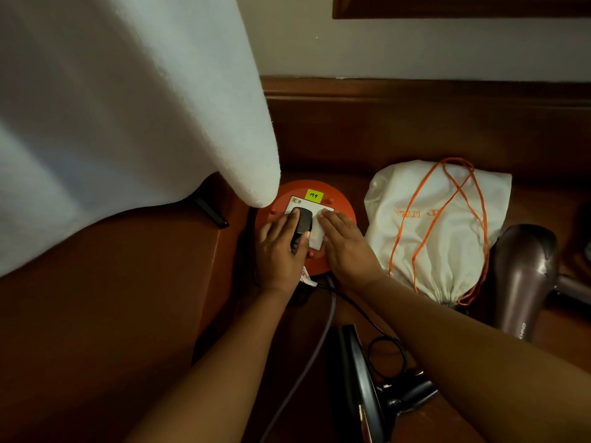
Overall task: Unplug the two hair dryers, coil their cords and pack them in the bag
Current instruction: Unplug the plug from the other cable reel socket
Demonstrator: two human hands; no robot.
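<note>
Beside a white-draped bed [128,107], on a dark wooden floor [96,330] along the wall, a person kneels over an orange round socket hub [343,204], starting to unplug two hair dryers. To the right lies the cream drawstring bag [441,225] with orange cord, empty-looking and flat; touching its right edge rests the purple hair dryer [524,282], while the black hair dryer [361,388] lies at the lower edge of view between the forearms. A grey cord [315,353] and a thinner black cord [361,310] run up from the dryers toward the hub. The left hand [278,251] is curled around the black plug [302,225], fingers wrapped on its body, still seated in the white socket plate [315,233]. The right hand [345,244] lies flat and open, palm down, fingertips pressing the plate and holding nothing. Done well, the pull should likely go straight out from the plug's body, never the cord, with the right hand bracing the light hub so it does not lift or skid. Whether a second plug sits under the right hand cannot be told.
</note>
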